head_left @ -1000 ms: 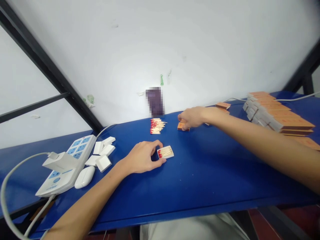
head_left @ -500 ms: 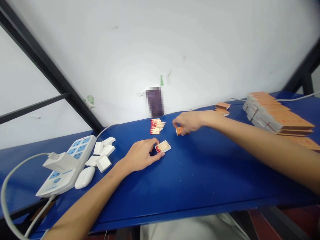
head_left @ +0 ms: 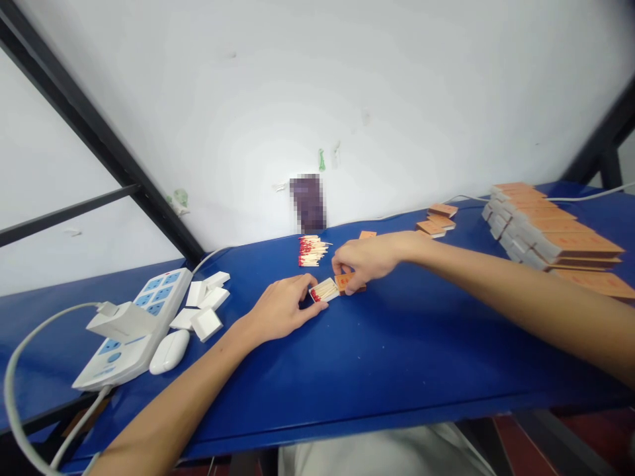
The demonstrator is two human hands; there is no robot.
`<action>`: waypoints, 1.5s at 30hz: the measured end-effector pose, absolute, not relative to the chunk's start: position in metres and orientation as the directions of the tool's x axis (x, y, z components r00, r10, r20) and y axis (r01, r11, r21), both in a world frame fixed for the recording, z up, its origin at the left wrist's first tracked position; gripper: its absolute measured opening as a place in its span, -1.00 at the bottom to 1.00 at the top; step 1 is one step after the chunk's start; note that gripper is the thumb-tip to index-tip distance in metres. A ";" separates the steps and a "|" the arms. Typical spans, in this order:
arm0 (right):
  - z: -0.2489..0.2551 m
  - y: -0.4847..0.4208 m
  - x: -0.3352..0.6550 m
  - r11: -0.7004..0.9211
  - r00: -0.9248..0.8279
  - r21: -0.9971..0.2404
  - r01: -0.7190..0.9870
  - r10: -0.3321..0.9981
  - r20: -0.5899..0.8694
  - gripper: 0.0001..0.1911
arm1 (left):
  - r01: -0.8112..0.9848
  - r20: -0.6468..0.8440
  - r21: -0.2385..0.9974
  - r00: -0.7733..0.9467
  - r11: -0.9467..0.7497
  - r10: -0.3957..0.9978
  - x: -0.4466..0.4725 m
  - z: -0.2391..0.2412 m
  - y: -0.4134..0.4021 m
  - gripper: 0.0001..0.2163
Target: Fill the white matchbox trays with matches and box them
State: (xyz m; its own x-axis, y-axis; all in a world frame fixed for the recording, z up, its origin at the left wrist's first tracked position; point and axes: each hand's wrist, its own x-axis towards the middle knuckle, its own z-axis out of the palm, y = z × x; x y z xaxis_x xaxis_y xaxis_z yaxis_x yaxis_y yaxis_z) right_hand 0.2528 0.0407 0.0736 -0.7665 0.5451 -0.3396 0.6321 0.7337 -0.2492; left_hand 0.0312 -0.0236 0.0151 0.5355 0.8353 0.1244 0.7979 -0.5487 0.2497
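Note:
My left hand (head_left: pixel 288 305) grips a small white matchbox tray (head_left: pixel 325 291) between thumb and fingers. Several red-headed matches lie inside this tray. My right hand (head_left: pixel 367 261) is closed on an orange matchbox sleeve (head_left: pixel 347 284), partly covered by the fingers. The sleeve's near end meets the right end of the tray, low over the table; I cannot tell whether the tray has entered it. A pile of loose matches (head_left: pixel 312 251) lies just behind the tray. Beyond my right hand another orange sleeve (head_left: pixel 368 235) shows in part.
White empty trays (head_left: pixel 206 307), a white earbud case (head_left: pixel 169 352) and a power strip (head_left: pixel 133 330) with a plugged charger are on the left of the blue table (head_left: pixel 387 370). Orange matchboxes (head_left: pixel 436 221) lie at the back right, beside stacked matchbox packs (head_left: pixel 555 231).
My right hand has moved left and nearer with the orange sleeve, bringing it against the tray. My left hand and the tray have stayed nearly still.

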 end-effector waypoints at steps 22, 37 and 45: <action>0.069 0.047 0.255 0.766 -0.834 -0.337 0.547 0.466 -0.295 -0.57 | 0.718 0.087 0.402 0.588 -0.568 0.804 0.031 0.017 -0.024 -0.66; 0.070 0.050 0.256 0.776 -0.868 -0.390 0.496 0.420 -0.266 -0.58 | 0.724 0.076 0.383 0.594 -0.574 0.801 0.032 0.020 -0.027 -0.69; 0.069 0.052 0.257 0.765 -0.867 -0.411 0.496 0.412 -0.280 -0.57 | 0.716 0.072 0.363 0.616 -0.596 0.784 0.032 0.020 -0.028 -0.68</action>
State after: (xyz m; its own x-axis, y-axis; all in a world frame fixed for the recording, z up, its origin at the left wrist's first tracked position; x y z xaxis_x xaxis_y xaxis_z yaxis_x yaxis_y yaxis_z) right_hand 0.2572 0.0516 0.0694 -0.8674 0.4116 -0.2797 0.4956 0.7652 -0.4109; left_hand 0.0323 -0.0276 0.0204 0.6165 0.7840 0.0724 0.7158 -0.5964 0.3632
